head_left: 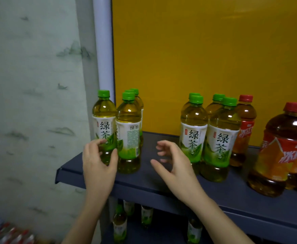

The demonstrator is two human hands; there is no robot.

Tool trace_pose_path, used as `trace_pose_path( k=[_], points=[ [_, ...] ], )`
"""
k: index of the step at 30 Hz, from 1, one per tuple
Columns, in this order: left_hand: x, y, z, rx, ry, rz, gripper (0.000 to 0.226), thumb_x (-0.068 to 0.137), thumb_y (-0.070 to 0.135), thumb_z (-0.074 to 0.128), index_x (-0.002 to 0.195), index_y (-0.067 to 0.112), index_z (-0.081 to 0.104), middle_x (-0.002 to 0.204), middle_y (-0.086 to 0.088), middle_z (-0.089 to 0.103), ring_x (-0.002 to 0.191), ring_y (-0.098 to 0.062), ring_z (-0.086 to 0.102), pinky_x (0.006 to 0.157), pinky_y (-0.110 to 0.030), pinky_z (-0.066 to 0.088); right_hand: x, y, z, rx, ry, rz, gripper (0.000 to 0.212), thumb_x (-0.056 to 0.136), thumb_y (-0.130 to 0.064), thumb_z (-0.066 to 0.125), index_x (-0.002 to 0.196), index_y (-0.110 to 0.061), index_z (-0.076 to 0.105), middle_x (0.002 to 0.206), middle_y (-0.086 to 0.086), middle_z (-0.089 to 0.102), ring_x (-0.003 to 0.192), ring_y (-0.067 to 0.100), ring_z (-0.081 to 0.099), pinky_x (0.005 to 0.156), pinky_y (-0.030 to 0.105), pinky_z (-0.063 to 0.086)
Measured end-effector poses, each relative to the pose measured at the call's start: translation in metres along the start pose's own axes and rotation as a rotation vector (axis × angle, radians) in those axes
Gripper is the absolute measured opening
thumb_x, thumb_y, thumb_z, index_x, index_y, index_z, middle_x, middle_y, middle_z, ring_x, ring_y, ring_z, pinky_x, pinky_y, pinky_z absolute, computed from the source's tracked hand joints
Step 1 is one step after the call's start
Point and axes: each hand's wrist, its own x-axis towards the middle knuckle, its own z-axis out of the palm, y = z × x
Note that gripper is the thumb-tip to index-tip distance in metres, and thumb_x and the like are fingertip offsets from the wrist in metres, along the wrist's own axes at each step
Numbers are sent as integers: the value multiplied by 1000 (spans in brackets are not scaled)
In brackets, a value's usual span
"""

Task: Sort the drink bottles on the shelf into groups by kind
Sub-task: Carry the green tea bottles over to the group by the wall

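The left hand (98, 162) curled its fingers at a green bottle (104, 117) at the left end of the shelf (144, 185); I could not tell if it gripped. The right hand (172, 164) had spread fingers, holding nothing. More green bottles (194, 118) and red bottles (285, 138) stood behind.

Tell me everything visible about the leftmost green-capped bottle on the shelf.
The leftmost bottle is clear plastic with a green cap, yellow-green liquid and a white label with green leaves and dark characters. It stands upright at the left front corner of the shelf, beside a second bottle. The left hand curls round its lower part.
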Motion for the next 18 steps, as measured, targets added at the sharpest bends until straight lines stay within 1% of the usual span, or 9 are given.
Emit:
trace_pose_path(
  k=[2,4,6,8,11,13,15,16,18],
  points=[
    [16,-17,-1,3,-51,-52,45,79,14,70,117,6,48,109,2,41,103,-30,55,86,-45,49,13,-7,25,0,0,30,48,82,-28,66,123,-27,41,114,-10,50,104,0,49,84,13,44],
    [29,-31,-2,-20,-141,-86,58,77,18,73,125,8,43,115,0,41,111,-29,52,93,-50,46,23,-16,47,-30,15,67,60,79,-34,68,128,-28,34,120,-12,44,109,0,45,90,17,42],
    [41,-42,-2,-31,-217,-97,69,73,22,77,129,8,39,123,-7,43,115,-27,49,96,-48,44,33,-22,66,-90,59,128,74,75,-43,69,134,-26,27,127,-10,38,119,6,40,95,26,41],
    [53,-51,0,-50,-274,-103,75,69,24,79,130,8,39,126,-9,44,116,-23,48,97,-44,44,42,-28,80,-156,130,213,88,69,-53,70,136,-23,21,131,-8,34,123,9,36,91,32,41],
    [67,-60,4,-141,-365,-137,70,65,29,81,122,16,44,119,-3,54,109,-18,54,89,-38,49,52,-30,96,-232,229,267,95,62,-58,73,132,-22,20,127,-6,36,122,13,39,81,33,43],
    [71,-62,6,-205,-412,-145,58,64,28,82,110,21,47,104,7,59,100,-14,57,79,-28,49,55,-26,101,-251,266,286,92,60,-56,75,128,-24,22,125,-6,40,119,13,43,80,32,44],
    [73,-64,5,-274,-428,-145,56,63,27,83,107,21,48,98,13,59,94,-8,58,73,-19,46,56,-22,99,-188,282,297,86,58,-51,79,120,-29,24,119,-8,46,110,12,50,82,32,49],
    [73,-66,5,-306,-434,-147,57,62,28,83,108,21,49,98,14,59,94,-5,58,73,-17,46,55,-20,96,-139,284,297,83,57,-46,81,115,-31,23,114,-11,48,104,7,52,82,28,49],
    [75,-69,4,-361,-452,-158,59,61,27,84,109,22,51,99,17,59,95,-1,57,75,-16,47,52,-17,87,-41,259,293,80,59,-33,84,112,-32,24,107,-21,46,95,-7,50,77,9,45]
  ],
)
